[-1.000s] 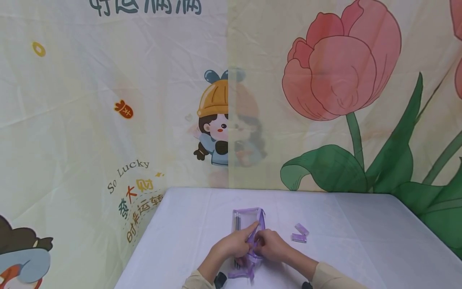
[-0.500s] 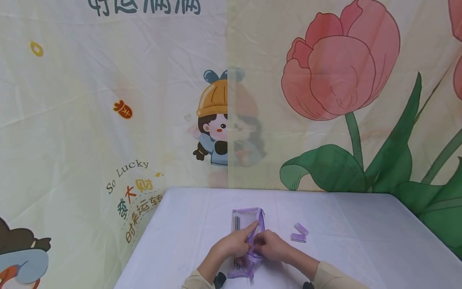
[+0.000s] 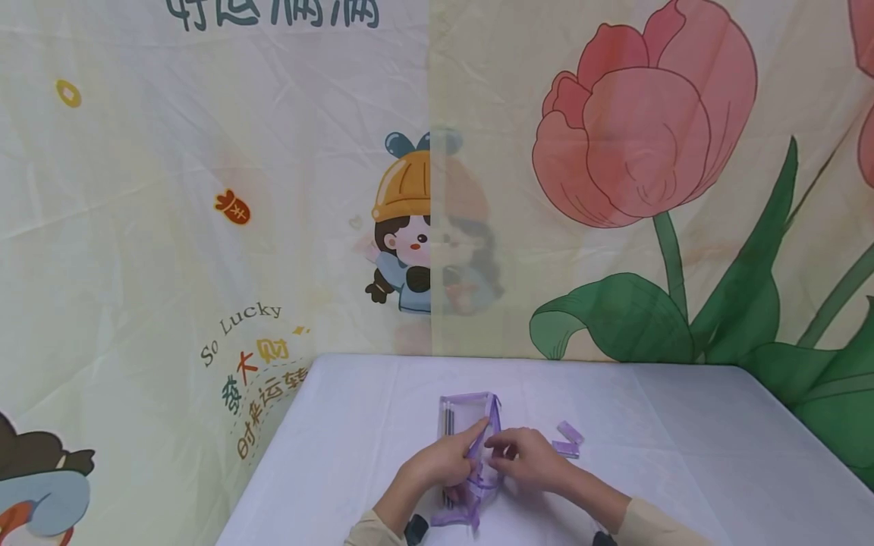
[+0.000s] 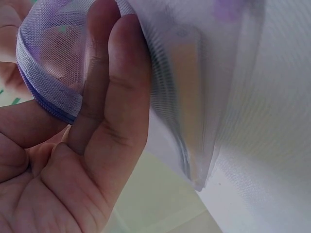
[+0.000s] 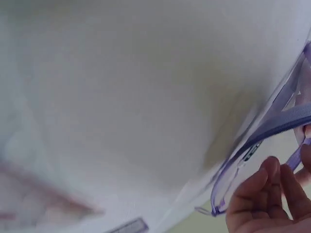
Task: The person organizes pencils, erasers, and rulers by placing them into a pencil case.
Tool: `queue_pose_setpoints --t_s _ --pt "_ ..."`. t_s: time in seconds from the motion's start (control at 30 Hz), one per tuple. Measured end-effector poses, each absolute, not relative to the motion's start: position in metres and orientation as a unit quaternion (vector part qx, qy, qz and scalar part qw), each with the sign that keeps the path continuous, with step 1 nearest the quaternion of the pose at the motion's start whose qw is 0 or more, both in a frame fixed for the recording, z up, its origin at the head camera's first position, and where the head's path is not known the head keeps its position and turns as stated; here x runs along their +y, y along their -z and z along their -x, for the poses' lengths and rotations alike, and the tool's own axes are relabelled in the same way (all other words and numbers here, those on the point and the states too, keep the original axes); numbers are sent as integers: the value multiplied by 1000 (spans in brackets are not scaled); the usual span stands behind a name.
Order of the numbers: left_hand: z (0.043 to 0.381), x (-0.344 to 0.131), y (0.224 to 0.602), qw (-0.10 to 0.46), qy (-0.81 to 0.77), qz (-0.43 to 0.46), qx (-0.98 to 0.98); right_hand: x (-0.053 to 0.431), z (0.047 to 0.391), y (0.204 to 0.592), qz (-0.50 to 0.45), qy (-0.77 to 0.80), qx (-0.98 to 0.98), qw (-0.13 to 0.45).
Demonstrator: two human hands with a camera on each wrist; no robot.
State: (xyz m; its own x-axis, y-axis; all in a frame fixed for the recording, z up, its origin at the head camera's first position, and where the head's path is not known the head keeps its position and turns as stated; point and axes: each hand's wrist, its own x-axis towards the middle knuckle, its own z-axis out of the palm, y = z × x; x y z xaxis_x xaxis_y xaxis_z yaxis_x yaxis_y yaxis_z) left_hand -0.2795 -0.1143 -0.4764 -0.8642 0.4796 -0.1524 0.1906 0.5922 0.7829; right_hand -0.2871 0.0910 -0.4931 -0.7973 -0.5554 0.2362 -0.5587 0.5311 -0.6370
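A purple see-through mesh pencil case (image 3: 470,409) lies lengthwise on the table, its zipped side open. Thin dark pencil-like sticks (image 3: 448,418) show inside along its left side. My left hand (image 3: 447,459) grips the case's near part, index finger stretched along the zip edge. In the left wrist view its fingers (image 4: 129,73) hold the mesh, and a yellowish strip (image 4: 187,97) shows through the cover. Just right of the opening is my right hand (image 3: 529,459), fingers loosely bent, nothing visible between them. The right wrist view has it beside the purple zip (image 5: 277,125).
Two small purple-and-white blocks (image 3: 570,432), like erasers, lie right of the case, one partly behind the right hand. A white cloth covers the table (image 3: 369,425). Behind it hangs a printed curtain (image 3: 307,152) with a tulip and a cartoon figure.
My right hand has drawn back to the right, out of the case's opening, and its fingers have loosened. The left hand and the case have stayed in place.
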Motion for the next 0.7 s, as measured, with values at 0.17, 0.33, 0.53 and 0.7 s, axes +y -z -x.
queue_pose_setpoints --t_s 0.17,0.33,0.53,0.7 --pt "279 -114 476 178 -409 -190 875 97 278 490 -358 -265 -887 117" --pt "278 -113 476 180 -411 -187 874 104 270 494 -372 -165 -888 214" --pt "279 -113 477 181 -407 -187 875 120 264 500 -359 -108 -904 207" --pt "280 -112 478 178 -407 -183 877 138 264 504 -325 -86 -925 178"
